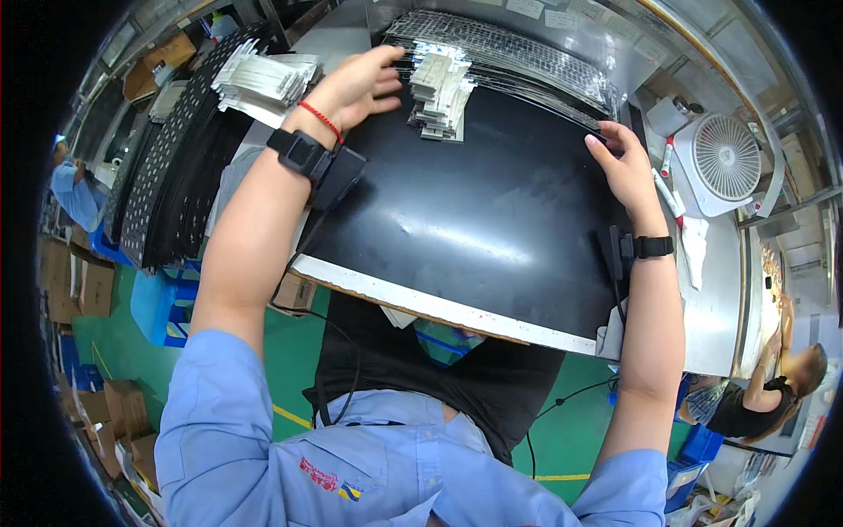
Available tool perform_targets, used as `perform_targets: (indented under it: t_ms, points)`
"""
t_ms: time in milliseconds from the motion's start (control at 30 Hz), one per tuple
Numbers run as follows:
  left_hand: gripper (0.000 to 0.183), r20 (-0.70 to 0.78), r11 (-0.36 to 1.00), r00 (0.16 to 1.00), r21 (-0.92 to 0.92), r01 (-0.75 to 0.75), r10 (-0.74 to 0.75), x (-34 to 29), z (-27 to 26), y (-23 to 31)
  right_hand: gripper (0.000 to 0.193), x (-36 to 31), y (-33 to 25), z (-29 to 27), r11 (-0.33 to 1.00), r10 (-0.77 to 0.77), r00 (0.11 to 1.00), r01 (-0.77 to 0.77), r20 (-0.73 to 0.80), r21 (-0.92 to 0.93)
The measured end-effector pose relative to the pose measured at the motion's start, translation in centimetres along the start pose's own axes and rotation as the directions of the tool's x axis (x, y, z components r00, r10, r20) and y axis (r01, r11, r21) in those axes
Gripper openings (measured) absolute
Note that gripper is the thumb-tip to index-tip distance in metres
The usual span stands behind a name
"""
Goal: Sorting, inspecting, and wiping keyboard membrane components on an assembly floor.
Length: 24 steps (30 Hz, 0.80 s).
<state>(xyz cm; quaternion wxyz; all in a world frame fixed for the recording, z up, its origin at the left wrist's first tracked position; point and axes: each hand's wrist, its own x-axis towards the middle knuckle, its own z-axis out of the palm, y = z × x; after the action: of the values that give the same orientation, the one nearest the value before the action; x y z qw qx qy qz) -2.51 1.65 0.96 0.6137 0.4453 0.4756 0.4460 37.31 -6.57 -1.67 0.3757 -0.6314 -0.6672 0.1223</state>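
Well — left hand (356, 88) near pale strips (439, 92).

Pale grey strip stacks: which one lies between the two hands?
The stack on the shiny black surface; the other stack lies left of the left hand.

I see here a table (465, 320) with a black mat (492, 198) on top. On this mat lies one stack of pale strips (442, 92); behind the stack lie many long, thin strips (527, 61).

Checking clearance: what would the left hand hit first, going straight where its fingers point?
The left hand would probably meet the stack of pale strips to its right; the glossy strips behind might come first, depth unclear.
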Motion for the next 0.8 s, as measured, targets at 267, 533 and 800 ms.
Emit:
perform_targets:
  t_ms: [267,533,800]
  points:
    - [0.070,0.352,0.989,0.926,0.003,0.147,-0.139,-0.2,-0.1,-0.1,0.027,0.5,1.5,-1.1,0.972,0.163,0.981,-0.141,0.106,-0.187]
    - [0.042,0.316,0.995,0.944,0.049,0.088,-0.099,0.8,0.6,-1.0,0.042,-0.6,-2.2,-0.4,0.984,0.035,0.888,0.050,0.459,-0.172]
    - [0.037,0.286,0.987,0.951,0.133,0.086,-0.122,0.7,-0.2,-1.1,0.032,-15.7,-21.2,6.8,0.703,-0.497,-0.096,0.537,0.862,0.466]
